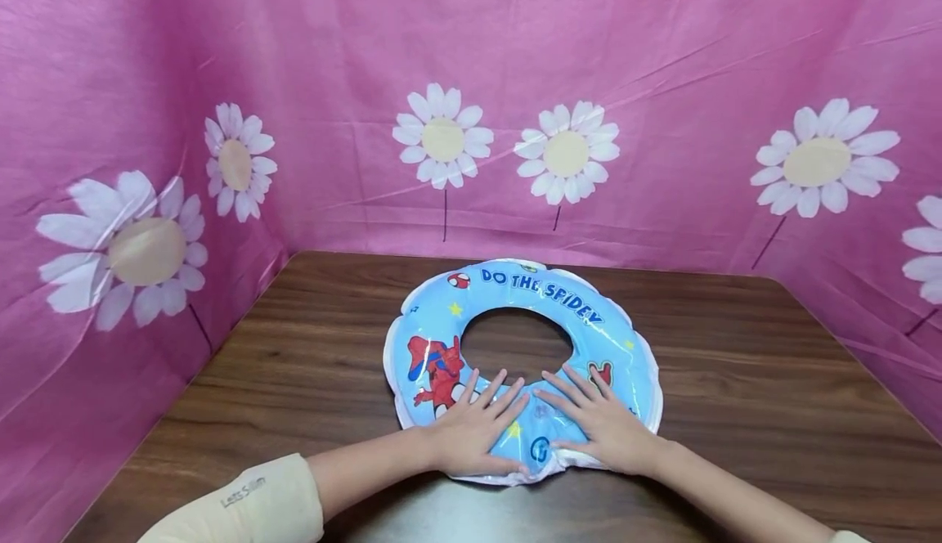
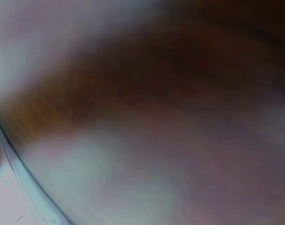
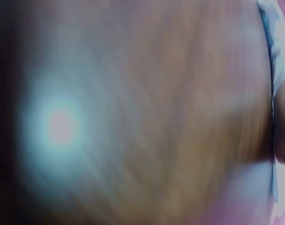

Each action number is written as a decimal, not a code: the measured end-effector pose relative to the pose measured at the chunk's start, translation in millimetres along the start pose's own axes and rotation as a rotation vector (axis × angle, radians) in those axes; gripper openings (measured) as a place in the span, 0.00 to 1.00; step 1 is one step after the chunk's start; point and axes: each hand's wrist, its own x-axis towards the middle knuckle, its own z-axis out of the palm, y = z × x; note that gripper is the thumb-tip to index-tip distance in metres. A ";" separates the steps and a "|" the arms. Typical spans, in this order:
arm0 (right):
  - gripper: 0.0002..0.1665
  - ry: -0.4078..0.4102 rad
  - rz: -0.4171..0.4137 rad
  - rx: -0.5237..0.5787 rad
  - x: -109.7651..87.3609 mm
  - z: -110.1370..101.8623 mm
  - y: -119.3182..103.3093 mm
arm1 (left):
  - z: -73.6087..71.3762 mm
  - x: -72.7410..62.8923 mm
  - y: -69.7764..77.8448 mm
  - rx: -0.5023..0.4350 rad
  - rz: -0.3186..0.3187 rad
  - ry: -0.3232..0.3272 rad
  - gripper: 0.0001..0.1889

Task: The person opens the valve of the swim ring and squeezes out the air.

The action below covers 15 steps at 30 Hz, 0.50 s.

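Note:
A blue swim ring (image 1: 434, 307) with a white crinkled seam lies flat on the wooden table, printed with red cartoon figures, stars and the words "DO THE SPIDEY". My left hand (image 1: 473, 435) rests palm down on the near left part of the ring, fingers spread towards its central hole. On the near right part lies my right hand (image 1: 614, 430), also palm down with straight, spread fingers. Between the hands, the ring's near edge is wrinkled. Both wrist views show mostly blurred table, with the pale seam (image 2: 27, 183) of the ring at the side.
The brown wood-grain table (image 1: 736, 355) extends around the ring on all sides. A pink cloth (image 1: 331, 52) with large white daisies hangs behind it and along both sides. Light reflects off the table's near edge.

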 end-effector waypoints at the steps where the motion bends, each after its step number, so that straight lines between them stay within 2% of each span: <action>1: 0.40 0.006 0.027 -0.008 0.3 0.4 -4.2 | -0.2 0.5 0.7 0.004 -0.012 0.002 0.46; 4: 0.39 0.018 0.097 -0.017 0.8 0.7 -14.3 | -2.0 1.8 2.1 0.003 -0.037 0.009 0.46; 7: 0.39 0.014 0.132 0.012 0.2 -1.2 -17.0 | -4.5 1.2 -0.2 -0.026 -0.023 0.005 0.46; 9: 0.38 0.001 0.137 0.074 -2.3 -3.8 -14.2 | -5.9 -1.1 -4.1 -0.059 0.019 -0.004 0.45; 12: 0.34 -0.024 0.128 0.250 -7.3 -14.8 -8.6 | -8.4 -8.9 -11.2 -0.047 0.110 0.009 0.46; 15: 0.28 -0.024 0.090 0.382 -11.6 -32.0 -1.6 | -14.5 -19.4 -17.4 0.054 0.224 0.121 0.45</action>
